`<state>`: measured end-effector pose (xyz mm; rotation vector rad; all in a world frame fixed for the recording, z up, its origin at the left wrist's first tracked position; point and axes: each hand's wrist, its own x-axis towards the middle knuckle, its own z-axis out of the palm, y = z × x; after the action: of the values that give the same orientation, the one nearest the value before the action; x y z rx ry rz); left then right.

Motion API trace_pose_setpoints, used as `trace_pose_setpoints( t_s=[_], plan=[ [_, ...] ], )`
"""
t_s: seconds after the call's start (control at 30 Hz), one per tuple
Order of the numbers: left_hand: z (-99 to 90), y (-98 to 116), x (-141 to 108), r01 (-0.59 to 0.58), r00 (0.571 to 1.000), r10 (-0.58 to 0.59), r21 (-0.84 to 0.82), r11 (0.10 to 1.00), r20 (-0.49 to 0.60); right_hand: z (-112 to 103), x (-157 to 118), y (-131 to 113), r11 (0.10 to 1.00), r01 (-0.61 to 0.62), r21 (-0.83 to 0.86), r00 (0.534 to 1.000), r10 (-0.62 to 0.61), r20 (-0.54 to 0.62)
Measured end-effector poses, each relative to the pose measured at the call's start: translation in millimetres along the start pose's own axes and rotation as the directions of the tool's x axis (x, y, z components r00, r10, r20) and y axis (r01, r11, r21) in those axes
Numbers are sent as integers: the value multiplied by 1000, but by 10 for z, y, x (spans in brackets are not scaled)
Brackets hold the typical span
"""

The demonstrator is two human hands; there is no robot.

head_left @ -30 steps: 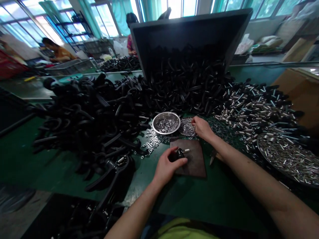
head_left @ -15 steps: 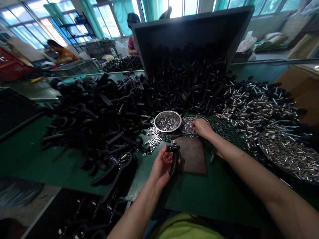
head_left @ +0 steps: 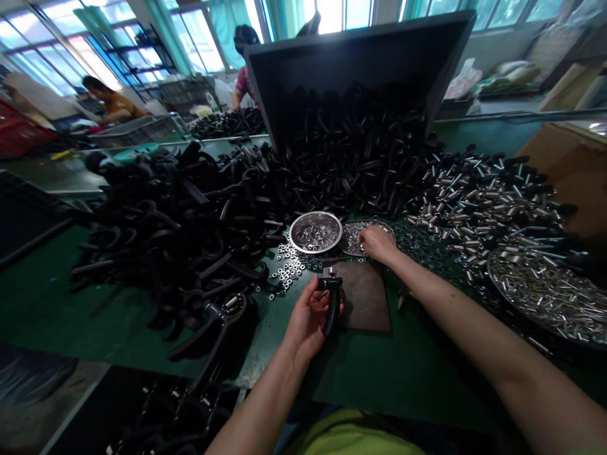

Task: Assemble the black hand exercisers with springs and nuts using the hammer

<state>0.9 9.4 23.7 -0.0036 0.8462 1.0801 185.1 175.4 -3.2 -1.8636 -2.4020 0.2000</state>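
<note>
My left hand [head_left: 306,319] is closed round a curved black plastic handle [head_left: 333,309], held upright with a silver metal piece at its top. Behind the handle lies a flat brown plate [head_left: 367,297] on the green table. My right hand [head_left: 378,242] reaches into a shallow dish [head_left: 351,239] of small metal parts, its fingers bunched together; whatever they pinch is too small to make out. Touching that dish on the left is a round steel bowl [head_left: 293,235] holding small shiny hardware. Loose nuts [head_left: 289,268] are scattered beside the bowl.
A large heap of black plastic parts [head_left: 165,221] covers the left, and a tipped grey bin [head_left: 360,57] spills more at the back. Screws with black knobs [head_left: 474,196] and a tray of metal pins [head_left: 545,297] lie right. A cardboard box [head_left: 564,164] stands behind. Two people sit farther back.
The camera view has shifted slightly. My right hand stays at the dish with its fingers among the small parts, and my left hand keeps hold of the black handle.
</note>
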Motion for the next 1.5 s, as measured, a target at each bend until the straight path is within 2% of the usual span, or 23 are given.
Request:
trace_pose_setpoints(
  t_s=[0.23, 0.37, 0.43, 0.5, 0.53, 0.57, 0.67, 0.77, 0.87, 0.93, 1.0, 1.07, 1.13, 1.2, 1.23, 1.27, 1.3, 1.37, 1.43, 1.5],
  plan=[
    [26, 18, -7, 1, 1000, -1, -15, 1000, 7, -108, -36, 71, 988, -47, 147, 995, 59, -80],
    [47, 31, -5, 29, 998, -27, -49, 998, 50, -230, -322, -45, 944, -12, 329, 994, 48, -102],
    [58, 30, -6, 40, 997, -36, -60, 997, 70, -258, -555, -178, 821, 55, 569, 997, -16, -74],
    [71, 20, -9, 50, 995, -43, -69, 996, 92, -252, -786, -325, 604, 110, 789, 994, -82, -75],
    [77, 12, -10, 54, 993, -46, -71, 996, 107, -239, -881, -391, 515, 131, 847, 991, -99, -92],
    [82, 1, -12, 56, 991, -47, -70, 996, 123, -222, -958, -447, 470, 151, 870, 988, -104, -115],
    [80, -37, -17, 49, 985, -42, -38, 998, 165, -168, -1065, -532, 472, 200, 859, 980, -81, -184],
    [42, -55, -15, 13, 987, -19, 39, 999, 157, -167, -1062, -510, 496, 196, 846, 981, -88, -175],
    [-10, -13, 17, -80, 985, 38, 251, 965, 167, -223, -1046, -428, 545, 258, 798, 964, -197, -177],
    [-31, 45, 60, -211, 965, 101, 481, 851, 244, -244, -1040, -355, 659, 428, 619, 902, -350, -251],
    [-41, 96, 116, -354, 930, 151, 706, 614, 335, -213, -1031, -282, 743, 607, 282, 791, -530, -307],
    [-49, 107, 169, -454, 890, 200, 844, 287, 410, -122, -1020, -220, 708, 704, -50, 668, -685, -291],
    [-68, 62, 200, -508, 827, 250, 860, -52, 504, -7, -1017, -179, 618, 746, -248, 565, -785, -254],
    [-99, -20, 200, -516, 757, 258, 791, -328, 601, 77, -1041, -160, 562, 757, -333, 508, -827, -242],
    [-117, -66, 190, -506, 732, 244, 747, -432, 637, 93, -1070, -152, 561, 749, -352, 505, -828, -244],
    [-135, -110, 176, -493, 714, 227, 706, -510, 662, 90, -1112, -140, 576, 734, -359, 526, -817, -237],
    [-152, -148, 161, -478, 703, 212, 672, -565, 679, 68, -1169, -119, 609, 711, -353, 566, -792, -227],
    [-179, -203, 135, -440, 693, 227, 651, -618, 684, -12, -1331, -34, 734, 600, -317, 705, -673, -224],
    [-191, -231, 123, -386, 699, 285, 682, -621, 656, -89, -1547, 123, 876, 396, -276, 858, -460, -228],
    [-189, -238, 123, -334, 711, 333, 715, -615, 619, -109, -1786, 330, 949, 175, -264, 948, -234, -214]
  ],
)
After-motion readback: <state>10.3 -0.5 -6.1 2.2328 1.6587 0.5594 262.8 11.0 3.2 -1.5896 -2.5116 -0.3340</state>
